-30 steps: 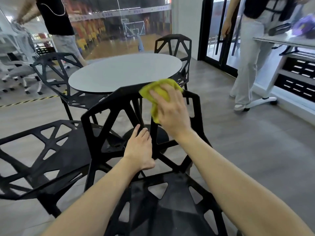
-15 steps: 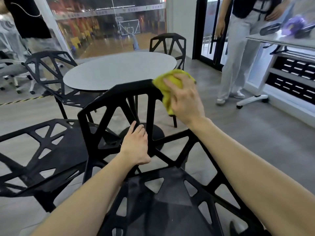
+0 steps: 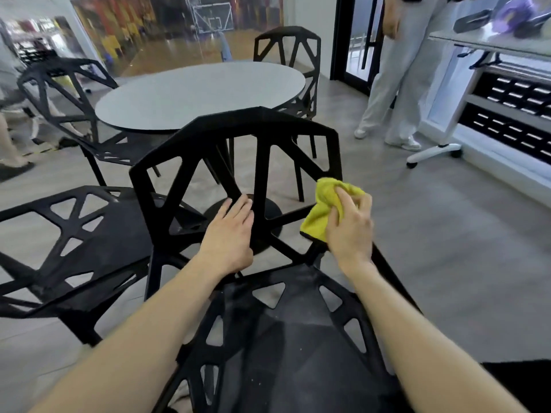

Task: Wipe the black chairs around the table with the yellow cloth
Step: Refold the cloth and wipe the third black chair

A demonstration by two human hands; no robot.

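Right hand (image 3: 348,228) is clamped on the yellow cloth (image 3: 323,210) at the chair back's (image 3: 262,120) right edge, while the flat left hand (image 3: 229,234) rests on the central strut leftward.

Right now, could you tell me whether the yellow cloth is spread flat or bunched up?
Bunched up: the yellow cloth sits crumpled under the right hand, against the chair.

The yellow cloth (image 3: 323,210) is partly hidden under the right hand (image 3: 350,231).
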